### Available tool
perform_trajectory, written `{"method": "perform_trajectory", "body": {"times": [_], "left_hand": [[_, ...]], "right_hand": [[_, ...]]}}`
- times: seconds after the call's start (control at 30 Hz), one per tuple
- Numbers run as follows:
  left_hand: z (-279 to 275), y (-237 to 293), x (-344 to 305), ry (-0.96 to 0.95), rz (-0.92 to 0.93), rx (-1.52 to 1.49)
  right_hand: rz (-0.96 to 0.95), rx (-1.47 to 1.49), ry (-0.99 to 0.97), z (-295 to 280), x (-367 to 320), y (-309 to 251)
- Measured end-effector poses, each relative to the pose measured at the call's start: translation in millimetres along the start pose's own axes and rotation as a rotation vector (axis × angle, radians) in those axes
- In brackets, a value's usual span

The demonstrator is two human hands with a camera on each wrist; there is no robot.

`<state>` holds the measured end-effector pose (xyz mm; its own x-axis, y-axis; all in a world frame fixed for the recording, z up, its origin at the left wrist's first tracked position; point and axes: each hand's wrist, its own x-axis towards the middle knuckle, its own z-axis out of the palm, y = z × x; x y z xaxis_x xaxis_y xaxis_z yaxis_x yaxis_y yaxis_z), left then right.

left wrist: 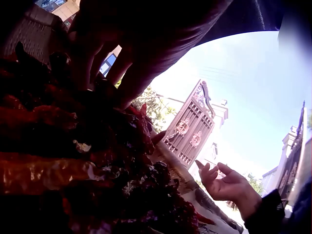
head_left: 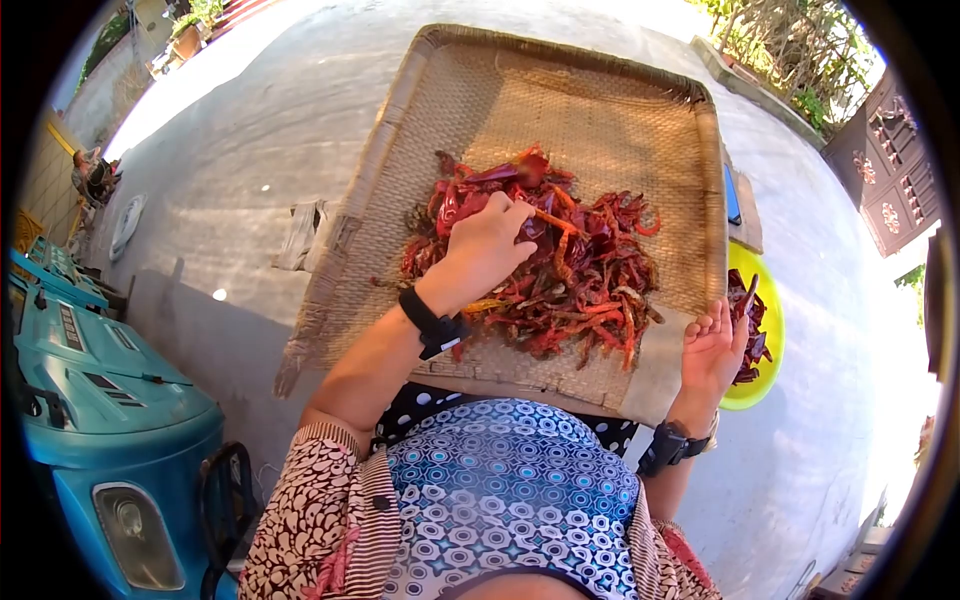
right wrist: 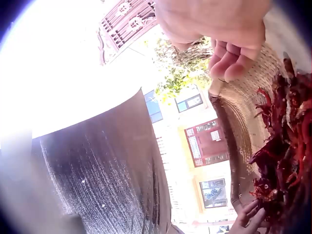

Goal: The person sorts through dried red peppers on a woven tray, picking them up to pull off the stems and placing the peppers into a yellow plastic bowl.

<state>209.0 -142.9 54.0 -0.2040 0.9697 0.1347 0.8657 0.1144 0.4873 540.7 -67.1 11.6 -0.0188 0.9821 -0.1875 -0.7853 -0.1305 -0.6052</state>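
Observation:
A heap of dried red chilies [head_left: 590, 260], some orange or brownish, lies on a woven bamboo tray [head_left: 450, 100] in front of me. My left hand [head_left: 485, 250] reaches over the heap, its fingertips in among the chilies beside an orange chili [head_left: 556, 222]. In the left wrist view its fingers [left wrist: 129, 80] point down into the heap, spread apart and dark in shadow. At the tray's near right corner my right hand [head_left: 712, 350] hovers palm up with loosely bent fingers; the right wrist view shows these fingers [right wrist: 233, 63] above the tray's edge.
A yellow-green bowl [head_left: 770, 345] with dark red chilies stands to the right, beyond the right hand. A blue flat object [head_left: 733, 197] lies by the tray's right rim. On the left is a teal vehicle [head_left: 120, 400]. Farther off stands a metal gate [left wrist: 187, 129].

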Motion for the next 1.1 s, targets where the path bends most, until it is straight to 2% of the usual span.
{"method": "perform_trajectory", "body": {"times": [0.07, 0.17, 0.23, 0.33, 0.43, 0.53, 0.67, 0.7, 0.8, 0.9, 1.0, 1.07, 1.1], "left_hand": [[7.9, -4.8, 2.7, 0.021, 0.019, 0.001], [10.9, -10.6, 3.0, 0.101, 0.071, 0.018], [8.0, -9.3, -3.3, 0.195, 0.108, 0.067], [-6.8, 0.3, -22.0, 0.264, 0.088, -0.033], [-13.1, 3.9, -41.6, 0.209, 0.021, -0.17], [-7.4, 4.9, -54.9, -0.021, -0.053, -0.463], [10.9, 14.1, -61.8, -0.2, -0.067, -0.72], [15.5, 15.7, -61.5, -0.184, -0.02, -0.72], [16.1, 17.7, -58.8, -0.318, -0.103, -0.874], [23.3, 10.5, -50.9, -0.084, 0.04, -0.558], [21.4, 5.7, -43.0, 0.035, 0.069, -0.262], [23.1, 4.4, -35.0, 0.058, 0.088, -0.169], [22.6, 6.2, -31.9, 0.059, 0.09, -0.156]], "right_hand": [[0.059, -0.044, -0.076, -12.6, 4.9, 6.7], [0.09, -0.194, -0.089, -3.8, -4.2, 21.8], [0.07, -0.283, -0.186, 4.4, -9.4, 30.1], [0.06, -0.42, -0.314, 21.6, -20.8, 41.2], [0.095, -0.632, -0.422, 38.5, -33.1, 50.0], [0.195, -0.859, -0.52, 58.5, -48.8, 53.6], [0.218, -1.031, -0.752, 56.2, -52.9, 70.1], [0.268, -1.051, -0.748, 54.9, -53.9, 72.6], [0.297, -1.052, -0.707, 50.2, -52.0, 68.9], [0.273, -0.997, -0.593, 46.5, -46.0, 59.2], [0.076, -0.895, -0.442, 39.7, -35.7, 42.9], [-0.01, -0.565, -0.312, 28.0, -24.3, 35.8], [0.029, -0.345, -0.254, 24.6, -20.2, 28.7]]}}
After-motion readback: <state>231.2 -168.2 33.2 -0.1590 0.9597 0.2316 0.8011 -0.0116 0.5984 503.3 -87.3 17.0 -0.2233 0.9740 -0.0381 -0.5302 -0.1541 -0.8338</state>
